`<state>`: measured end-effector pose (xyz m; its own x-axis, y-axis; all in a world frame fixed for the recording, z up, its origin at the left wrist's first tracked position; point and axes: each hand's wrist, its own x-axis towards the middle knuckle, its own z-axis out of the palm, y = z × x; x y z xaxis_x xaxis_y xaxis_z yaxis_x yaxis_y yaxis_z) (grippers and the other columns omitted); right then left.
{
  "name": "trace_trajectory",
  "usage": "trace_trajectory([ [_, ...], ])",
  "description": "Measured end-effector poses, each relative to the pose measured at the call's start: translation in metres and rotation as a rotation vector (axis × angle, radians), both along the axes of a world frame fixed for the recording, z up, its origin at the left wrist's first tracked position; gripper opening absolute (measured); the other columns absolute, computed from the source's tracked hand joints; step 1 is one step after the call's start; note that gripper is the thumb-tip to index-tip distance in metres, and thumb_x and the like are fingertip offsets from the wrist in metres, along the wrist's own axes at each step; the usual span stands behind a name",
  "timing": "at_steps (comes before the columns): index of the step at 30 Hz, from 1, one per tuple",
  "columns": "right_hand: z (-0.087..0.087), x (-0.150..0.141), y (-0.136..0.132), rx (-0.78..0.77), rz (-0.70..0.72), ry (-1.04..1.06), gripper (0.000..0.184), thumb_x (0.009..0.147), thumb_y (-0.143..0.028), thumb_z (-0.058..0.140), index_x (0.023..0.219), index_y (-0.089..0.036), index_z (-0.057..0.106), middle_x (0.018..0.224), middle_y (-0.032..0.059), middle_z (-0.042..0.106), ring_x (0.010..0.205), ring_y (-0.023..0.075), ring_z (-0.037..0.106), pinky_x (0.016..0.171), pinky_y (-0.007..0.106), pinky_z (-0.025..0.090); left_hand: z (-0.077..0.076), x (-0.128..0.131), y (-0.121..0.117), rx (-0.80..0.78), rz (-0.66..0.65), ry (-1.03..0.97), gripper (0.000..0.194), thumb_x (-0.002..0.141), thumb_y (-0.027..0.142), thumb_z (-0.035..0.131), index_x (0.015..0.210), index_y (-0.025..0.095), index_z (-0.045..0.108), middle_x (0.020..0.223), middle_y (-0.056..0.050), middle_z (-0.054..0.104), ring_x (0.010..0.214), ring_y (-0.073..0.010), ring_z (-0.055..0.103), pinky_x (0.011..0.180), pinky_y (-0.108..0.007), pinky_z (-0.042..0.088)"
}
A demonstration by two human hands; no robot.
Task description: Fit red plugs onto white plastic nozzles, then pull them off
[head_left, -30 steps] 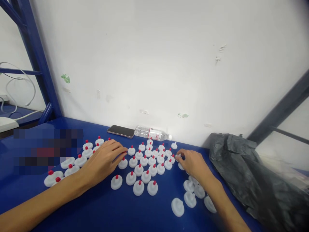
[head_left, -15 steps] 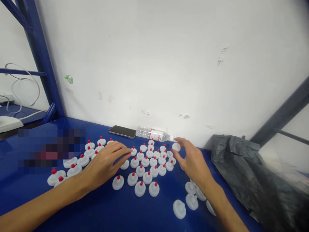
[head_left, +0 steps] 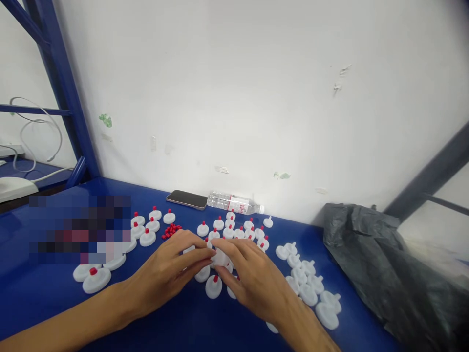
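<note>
My right hand (head_left: 252,266) is closed round a white spout cap (head_left: 220,257) above the middle group of caps. The fingers of my left hand (head_left: 179,261) are pinched together against the left side of that cap. Whatever may be between those left fingertips is hidden. Below and around both hands stand several white caps with red tips (head_left: 213,287), partly covered by the hands. A small pile of loose red tips (head_left: 171,231) lies just behind my left hand.
White caps without red tips (head_left: 308,294) lie in a cluster at the right; one bare cap (head_left: 268,222) stands farther back. More red-tipped caps (head_left: 147,238) are at the left. A phone (head_left: 186,199), a clear bottle (head_left: 234,203) and a dark plastic bag (head_left: 366,254) lie near the wall.
My right hand has moved left and nearer to me, meeting my left hand over the caps. My left hand has shifted slightly right and nearer, uncovering the red pile.
</note>
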<state>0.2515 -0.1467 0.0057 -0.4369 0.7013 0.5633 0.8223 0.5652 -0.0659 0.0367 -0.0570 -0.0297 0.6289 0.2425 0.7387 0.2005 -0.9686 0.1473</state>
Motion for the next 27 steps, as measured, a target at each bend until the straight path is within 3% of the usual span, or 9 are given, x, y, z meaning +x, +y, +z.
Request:
trace_trajectory([
  [10,0.002,-0.001,-0.002,0.091,0.033,0.052,0.039,0.097,-0.024,0.058,0.135,-0.024,0.048,0.119,0.0056,0.072,0.107,0.0205,0.068,0.096,0.04,0.058,0.006,0.002,0.003,-0.05,0.027,-0.002,0.027,0.097,0.019,0.055,0.12,0.033,0.06,0.095,-0.003,0.071,0.085,-0.0209,0.064,0.074,-0.04,0.054],
  [17,0.0,-0.005,-0.003,0.203,0.063,0.056,0.022,0.098,-0.022,0.056,0.121,-0.022,0.058,0.118,0.0051,0.074,0.1,0.0191,0.072,0.088,0.035,0.06,0.007,0.005,0.0,-0.128,-0.04,-0.032,0.02,0.098,0.013,0.048,0.1,0.028,0.061,0.083,-0.002,0.07,0.074,-0.0193,0.06,0.068,-0.037,0.051],
  [24,-0.002,-0.007,-0.008,0.228,0.038,-0.101,0.03,0.095,-0.014,0.055,0.123,-0.023,0.061,0.124,0.0077,0.072,0.106,0.0211,0.07,0.092,0.037,0.059,0.008,0.004,-0.006,-0.175,-0.046,-0.074,0.024,0.098,0.013,0.044,0.093,0.028,0.063,0.075,-0.002,0.065,0.066,-0.0188,0.057,0.06,-0.033,0.049],
  [27,0.0,-0.008,-0.005,0.194,0.027,-0.129,0.032,0.095,-0.013,0.055,0.126,-0.02,0.06,0.123,0.0095,0.071,0.108,0.0223,0.068,0.095,0.037,0.058,0.012,0.006,-0.006,-0.194,-0.021,-0.009,0.021,0.1,0.018,0.045,0.093,0.026,0.063,0.078,-0.002,0.066,0.07,-0.0189,0.057,0.064,-0.033,0.05],
])
